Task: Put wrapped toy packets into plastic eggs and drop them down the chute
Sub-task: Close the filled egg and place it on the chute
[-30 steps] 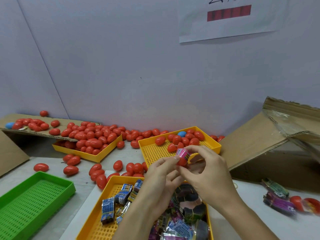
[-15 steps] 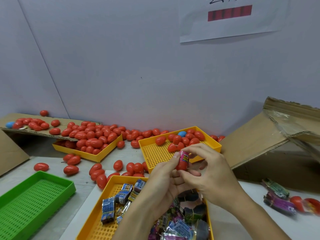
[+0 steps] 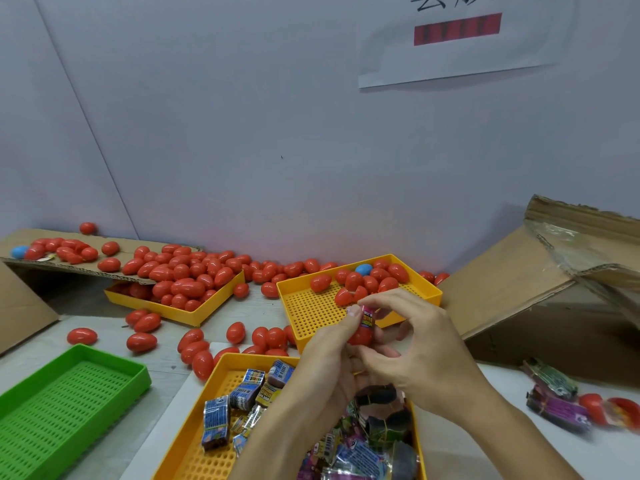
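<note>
Head view: compared with a second ago, the pink packet (image 3: 367, 317) stands deeper in the red egg half (image 3: 361, 336); insertion is probably nearly done. Left hand (image 3: 325, 355) grips the half, right hand (image 3: 420, 344) pinches the packet, above the near yellow tray (image 3: 221, 375). Count: three yellow trays, one green tray (image 3: 69, 386), two blue eggs, red eggs too many to count.

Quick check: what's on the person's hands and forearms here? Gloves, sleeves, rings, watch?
Nothing worn that the head view shows. Left hand and right hand are bare: no gloves, and no ring can be made out. Both forearms are bare to the frame's bottom edge: no sleeves, watch or wristband in view.
</note>
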The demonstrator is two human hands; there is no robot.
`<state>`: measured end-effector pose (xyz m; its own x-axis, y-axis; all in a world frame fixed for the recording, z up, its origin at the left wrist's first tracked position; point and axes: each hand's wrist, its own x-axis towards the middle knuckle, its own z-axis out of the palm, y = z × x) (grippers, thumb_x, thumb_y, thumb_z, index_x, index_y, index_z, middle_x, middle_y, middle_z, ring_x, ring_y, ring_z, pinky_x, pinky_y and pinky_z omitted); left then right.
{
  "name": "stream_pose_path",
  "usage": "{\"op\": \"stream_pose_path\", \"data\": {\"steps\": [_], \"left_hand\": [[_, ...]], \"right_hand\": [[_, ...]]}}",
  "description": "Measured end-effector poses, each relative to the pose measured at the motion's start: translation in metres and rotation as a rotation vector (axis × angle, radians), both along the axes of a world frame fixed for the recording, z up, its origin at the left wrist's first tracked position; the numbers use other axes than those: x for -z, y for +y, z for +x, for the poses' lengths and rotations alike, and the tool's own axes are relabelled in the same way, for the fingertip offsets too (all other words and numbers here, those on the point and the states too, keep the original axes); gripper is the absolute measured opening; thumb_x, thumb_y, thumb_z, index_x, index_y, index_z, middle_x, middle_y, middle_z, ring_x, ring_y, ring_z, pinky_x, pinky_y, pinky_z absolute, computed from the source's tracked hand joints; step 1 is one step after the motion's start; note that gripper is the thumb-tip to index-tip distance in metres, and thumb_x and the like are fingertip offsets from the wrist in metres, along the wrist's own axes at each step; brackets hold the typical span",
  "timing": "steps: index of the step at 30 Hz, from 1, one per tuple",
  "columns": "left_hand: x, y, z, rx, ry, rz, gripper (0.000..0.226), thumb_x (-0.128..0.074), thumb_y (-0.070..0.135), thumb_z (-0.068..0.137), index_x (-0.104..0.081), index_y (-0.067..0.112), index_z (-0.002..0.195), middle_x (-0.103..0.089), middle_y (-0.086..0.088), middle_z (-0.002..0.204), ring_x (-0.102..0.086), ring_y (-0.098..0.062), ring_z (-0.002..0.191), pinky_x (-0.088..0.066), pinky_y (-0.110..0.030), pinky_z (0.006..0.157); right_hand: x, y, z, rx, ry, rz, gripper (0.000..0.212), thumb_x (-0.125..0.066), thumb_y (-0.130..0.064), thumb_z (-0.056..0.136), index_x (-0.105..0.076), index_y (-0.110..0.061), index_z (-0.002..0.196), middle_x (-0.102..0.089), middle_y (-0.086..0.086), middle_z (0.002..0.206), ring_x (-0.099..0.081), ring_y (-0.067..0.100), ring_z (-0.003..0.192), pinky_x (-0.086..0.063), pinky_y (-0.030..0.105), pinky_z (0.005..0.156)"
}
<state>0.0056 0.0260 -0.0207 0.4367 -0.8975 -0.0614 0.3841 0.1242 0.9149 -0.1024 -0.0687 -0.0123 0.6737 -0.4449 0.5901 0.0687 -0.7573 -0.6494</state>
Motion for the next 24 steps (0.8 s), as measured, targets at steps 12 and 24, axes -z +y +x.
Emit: {"op": "stream_pose_path", "data": {"steps": [12, 24], "left_hand": [[0.0034, 0.0008, 0.0008, 0.037, -0.032, -0.008, 0.039, -0.062, 0.048, 0.084, -0.078, 0.018, 0.067, -0.072, -0.010, 0.074, -0.071, -0.022, 0.067, -0.059, -0.034, 0.067], [0.0037, -0.0024, -0.0029, 0.006, -0.011, -0.038, 0.033, -0.060, 0.043, 0.085, -0.080, 0.018, 0.076, -0.071, -0.012, 0.077, -0.070, -0.025, 0.081, -0.057, -0.044, 0.081]], "right_hand": [[-0.0040, -0.0005, -0.0013, 0.056, -0.032, -0.075, 0.043, -0.084, -0.019, 0.075, -0.070, -0.019, 0.115, -0.066, -0.016, 0.108, -0.059, -0.001, 0.107, -0.046, 0.008, 0.083], [-0.0058, -0.0001, -0.0026, 0.042, -0.024, -0.060, 0.047, -0.085, -0.019, 0.074, -0.070, -0.021, 0.119, -0.065, -0.019, 0.112, -0.058, -0.004, 0.110, -0.047, 0.011, 0.091]]}}
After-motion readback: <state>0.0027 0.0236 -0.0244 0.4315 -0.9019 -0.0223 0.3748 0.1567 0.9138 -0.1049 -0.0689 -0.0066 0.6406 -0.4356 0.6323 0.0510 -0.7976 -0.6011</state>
